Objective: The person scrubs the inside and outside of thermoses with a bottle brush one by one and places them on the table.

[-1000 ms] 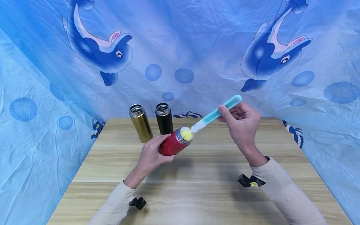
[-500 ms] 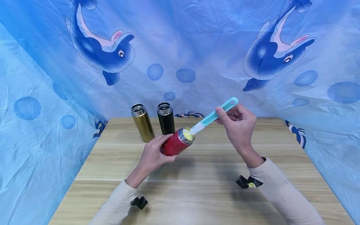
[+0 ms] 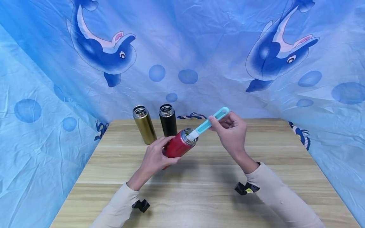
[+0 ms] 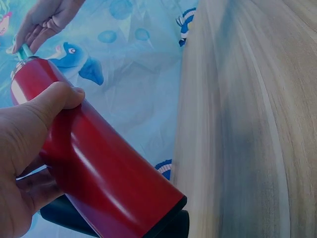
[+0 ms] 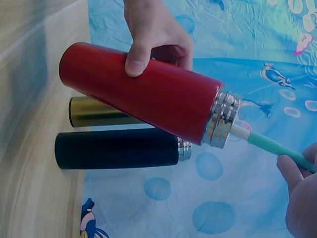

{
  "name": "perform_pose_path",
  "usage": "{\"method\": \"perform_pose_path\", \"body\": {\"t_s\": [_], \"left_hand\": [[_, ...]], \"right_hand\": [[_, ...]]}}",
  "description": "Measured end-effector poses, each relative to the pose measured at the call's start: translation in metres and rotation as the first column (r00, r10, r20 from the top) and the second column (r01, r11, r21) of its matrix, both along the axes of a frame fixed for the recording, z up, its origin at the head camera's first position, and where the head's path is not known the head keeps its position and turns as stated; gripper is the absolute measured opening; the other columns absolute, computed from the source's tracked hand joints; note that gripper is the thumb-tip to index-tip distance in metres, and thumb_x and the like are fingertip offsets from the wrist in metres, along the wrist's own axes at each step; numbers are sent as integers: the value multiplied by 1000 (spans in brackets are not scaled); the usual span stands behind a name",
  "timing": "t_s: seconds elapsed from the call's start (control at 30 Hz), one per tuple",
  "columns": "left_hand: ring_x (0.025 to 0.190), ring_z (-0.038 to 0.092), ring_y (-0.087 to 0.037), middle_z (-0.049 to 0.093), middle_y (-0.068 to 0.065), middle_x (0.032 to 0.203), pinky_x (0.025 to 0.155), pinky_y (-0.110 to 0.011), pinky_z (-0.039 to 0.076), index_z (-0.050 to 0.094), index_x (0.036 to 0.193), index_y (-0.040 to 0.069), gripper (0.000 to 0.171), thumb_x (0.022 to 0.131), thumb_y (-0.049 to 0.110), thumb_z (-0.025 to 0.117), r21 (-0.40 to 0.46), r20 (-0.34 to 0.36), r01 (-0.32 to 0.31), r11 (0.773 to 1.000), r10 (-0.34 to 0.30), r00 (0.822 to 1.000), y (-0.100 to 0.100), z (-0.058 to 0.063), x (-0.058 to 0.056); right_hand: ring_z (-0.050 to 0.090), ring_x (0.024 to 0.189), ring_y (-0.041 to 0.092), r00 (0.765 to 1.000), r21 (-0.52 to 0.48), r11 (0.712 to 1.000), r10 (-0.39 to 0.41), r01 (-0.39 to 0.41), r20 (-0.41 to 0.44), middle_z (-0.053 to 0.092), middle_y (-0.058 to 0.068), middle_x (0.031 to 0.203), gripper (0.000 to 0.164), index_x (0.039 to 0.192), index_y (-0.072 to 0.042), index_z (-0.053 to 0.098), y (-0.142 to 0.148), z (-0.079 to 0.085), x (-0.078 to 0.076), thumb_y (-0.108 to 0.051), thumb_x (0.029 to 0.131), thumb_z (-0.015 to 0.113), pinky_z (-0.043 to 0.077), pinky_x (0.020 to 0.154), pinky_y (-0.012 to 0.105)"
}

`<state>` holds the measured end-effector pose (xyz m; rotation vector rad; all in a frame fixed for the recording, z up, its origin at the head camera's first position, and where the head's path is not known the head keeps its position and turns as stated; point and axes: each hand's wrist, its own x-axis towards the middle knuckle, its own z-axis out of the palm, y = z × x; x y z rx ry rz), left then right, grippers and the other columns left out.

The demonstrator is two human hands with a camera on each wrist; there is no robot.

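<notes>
My left hand (image 3: 155, 155) grips a red vacuum flask (image 3: 178, 145) round its body and holds it tilted, its bare metal mouth facing up and to the right. In the right wrist view the red flask (image 5: 143, 91) shows its threaded steel neck (image 5: 221, 120). My right hand (image 3: 232, 131) pinches the turquoise handle of a bottle brush (image 3: 209, 124) between thumb and fingers. The brush's white stem runs into the flask's mouth, and its sponge head is mostly hidden inside. From the left wrist, the thumb (image 4: 57, 99) lies across the red flask.
A gold flask (image 3: 144, 128) and a black flask (image 3: 168, 122) stand upright and lidless behind my left hand. The wooden table (image 3: 194, 196) ends at a blue dolphin-print cloth (image 3: 216, 57) hanging at the back and sides.
My right hand has moved down and left, pushing the brush deeper. The yellow and white sponge, first at the mouth, has gone into the red flask. The left hand stays nearly still.
</notes>
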<state>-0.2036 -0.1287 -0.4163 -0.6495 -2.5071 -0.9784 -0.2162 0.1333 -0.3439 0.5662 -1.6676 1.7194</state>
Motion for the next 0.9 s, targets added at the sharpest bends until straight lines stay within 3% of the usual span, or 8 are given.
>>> {"method": "perform_pose_path", "body": {"t_s": [0.4,0.9], "left_hand": [[105,68,-27,69,-9,120,79,-43,63,61,133,11,77,66,24,97,-20,-3,-23,1000,23,1000,-1,-4,-2],[106,68,-26,68,-9,121,78,-42,63,60,134,11,76,69,23,96,-5,10,-12,1000,12,1000,-3,-3,-2]], "right_hand": [[74,65,15,999,8,999,-35,35,32,73,20,80,16,89,7,67,-11,-10,-1,-4,89,78,61,60,32],[75,76,16,992,43,994,95,-98,78,75,22,89,10,96,6,68,-22,-22,-3,2,90,75,63,67,35]]}}
